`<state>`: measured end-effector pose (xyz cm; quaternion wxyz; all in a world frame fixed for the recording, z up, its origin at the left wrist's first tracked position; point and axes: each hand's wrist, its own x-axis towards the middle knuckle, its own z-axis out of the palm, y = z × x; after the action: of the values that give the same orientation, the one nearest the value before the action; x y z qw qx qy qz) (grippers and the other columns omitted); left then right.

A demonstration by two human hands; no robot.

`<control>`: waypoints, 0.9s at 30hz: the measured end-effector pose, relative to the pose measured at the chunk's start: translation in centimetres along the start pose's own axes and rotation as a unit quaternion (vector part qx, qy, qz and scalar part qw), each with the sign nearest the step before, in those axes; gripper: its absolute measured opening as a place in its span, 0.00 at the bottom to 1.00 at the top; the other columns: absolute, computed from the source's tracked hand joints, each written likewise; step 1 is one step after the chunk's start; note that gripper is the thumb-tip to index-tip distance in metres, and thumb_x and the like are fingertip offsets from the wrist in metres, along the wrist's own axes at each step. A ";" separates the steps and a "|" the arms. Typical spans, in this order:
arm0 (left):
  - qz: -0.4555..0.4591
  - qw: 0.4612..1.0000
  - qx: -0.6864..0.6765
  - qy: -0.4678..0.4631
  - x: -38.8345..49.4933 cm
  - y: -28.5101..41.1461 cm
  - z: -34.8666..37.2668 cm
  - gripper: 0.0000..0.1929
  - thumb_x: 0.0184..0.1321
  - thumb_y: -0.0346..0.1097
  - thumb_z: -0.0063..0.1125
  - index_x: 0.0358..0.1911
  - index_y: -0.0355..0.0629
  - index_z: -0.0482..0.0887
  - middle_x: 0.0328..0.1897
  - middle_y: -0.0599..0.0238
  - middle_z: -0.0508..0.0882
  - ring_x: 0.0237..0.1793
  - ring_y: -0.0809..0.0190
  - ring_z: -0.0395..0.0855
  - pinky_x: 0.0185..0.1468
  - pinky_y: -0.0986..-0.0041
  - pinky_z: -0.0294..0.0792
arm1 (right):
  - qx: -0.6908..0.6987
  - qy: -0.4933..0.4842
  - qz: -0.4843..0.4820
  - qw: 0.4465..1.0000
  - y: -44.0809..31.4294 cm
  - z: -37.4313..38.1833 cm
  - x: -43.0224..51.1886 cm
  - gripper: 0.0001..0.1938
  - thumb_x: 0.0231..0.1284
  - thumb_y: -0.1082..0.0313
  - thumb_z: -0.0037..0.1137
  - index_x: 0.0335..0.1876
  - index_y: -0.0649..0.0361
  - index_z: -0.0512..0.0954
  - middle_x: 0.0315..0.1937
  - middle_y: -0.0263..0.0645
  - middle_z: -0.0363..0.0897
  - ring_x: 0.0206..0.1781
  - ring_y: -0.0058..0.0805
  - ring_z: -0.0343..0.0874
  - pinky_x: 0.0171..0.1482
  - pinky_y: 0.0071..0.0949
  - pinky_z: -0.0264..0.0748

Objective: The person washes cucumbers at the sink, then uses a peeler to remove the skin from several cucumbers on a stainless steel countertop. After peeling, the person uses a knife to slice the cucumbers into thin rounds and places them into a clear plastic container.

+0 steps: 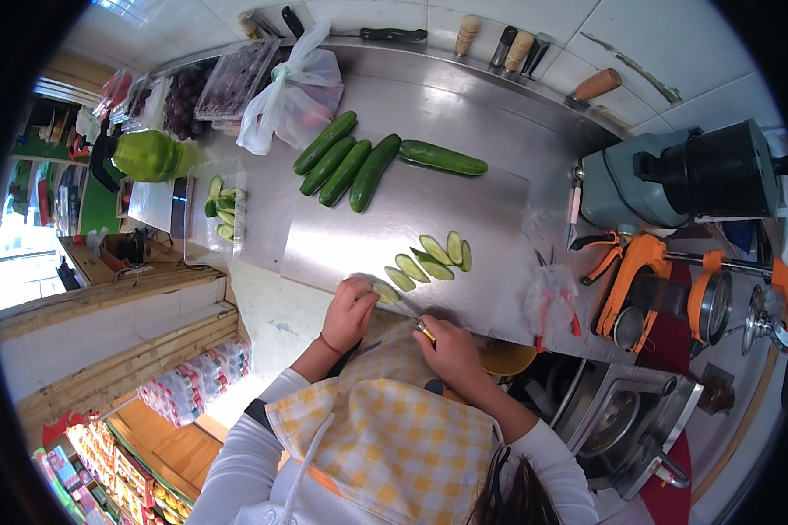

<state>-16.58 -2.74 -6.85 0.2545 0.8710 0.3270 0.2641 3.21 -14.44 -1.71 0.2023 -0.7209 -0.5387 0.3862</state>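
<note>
My right hand (pixel 452 348) grips a small knife (pixel 424 328) by its handle, the blade slanting up and left. The blade's tip is at a cut cucumber piece (pixel 386 293) near the front edge of a metal board (pixel 341 243). My left hand (pixel 347 314) holds that piece at its left end, its fingers bent and partly covering it. Several oval cucumber slices (pixel 435 249) lie on the board just beyond the knife. Farther back rest several whole green cucumbers (pixel 345 172), one of them turned sideways (pixel 443 157).
A clear plastic tray (pixel 236 226) with cucumber pieces stands left, near a green spray bottle (pixel 146 156). Behind are a tied plastic bag (pixel 302 92) and boxed grapes (pixel 187 98). Red-handled pliers (pixel 551 305), an orange press (pixel 640 289) and a grey-green machine (pixel 637 177) occupy the right.
</note>
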 end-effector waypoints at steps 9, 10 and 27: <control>-0.006 1.000 -0.015 0.018 -0.3 -0.3 0.5 0.12 0.49 0.22 0.62 0.38 0.39 0.81 0.44 0.56 0.78 0.48 0.46 0.77 0.51 0.60 0.73 | -0.048 -0.037 0.010 0.998 -0.4 1.4 1.8 0.14 0.64 0.58 0.54 0.49 0.57 0.76 0.35 0.46 0.80 0.35 0.54 0.79 0.36 0.48 0.75; -0.004 1.000 -0.015 0.019 -0.3 -0.3 0.5 0.12 0.49 0.22 0.62 0.38 0.39 0.81 0.43 0.56 0.78 0.48 0.47 0.77 0.51 0.60 0.73 | -0.042 -0.039 0.009 0.998 -0.2 1.6 1.9 0.14 0.65 0.58 0.54 0.49 0.57 0.76 0.35 0.46 0.80 0.36 0.54 0.79 0.36 0.47 0.75; 0.031 0.981 0.079 -0.175 7.3 1.5 -0.9 0.31 0.48 0.23 0.56 0.62 0.42 0.71 0.65 0.56 0.70 0.50 0.50 0.77 0.48 0.65 0.77 | 0.186 0.240 0.061 0.951 5.1 -2.4 -1.9 0.14 0.63 0.68 0.60 0.49 0.69 0.78 0.25 0.39 0.77 0.26 0.24 0.76 0.32 0.26 0.72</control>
<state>-11.74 1.70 -3.15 0.2302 0.9306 0.2702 0.0888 8.01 -17.59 -3.15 0.4322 -0.7736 -0.3473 0.3067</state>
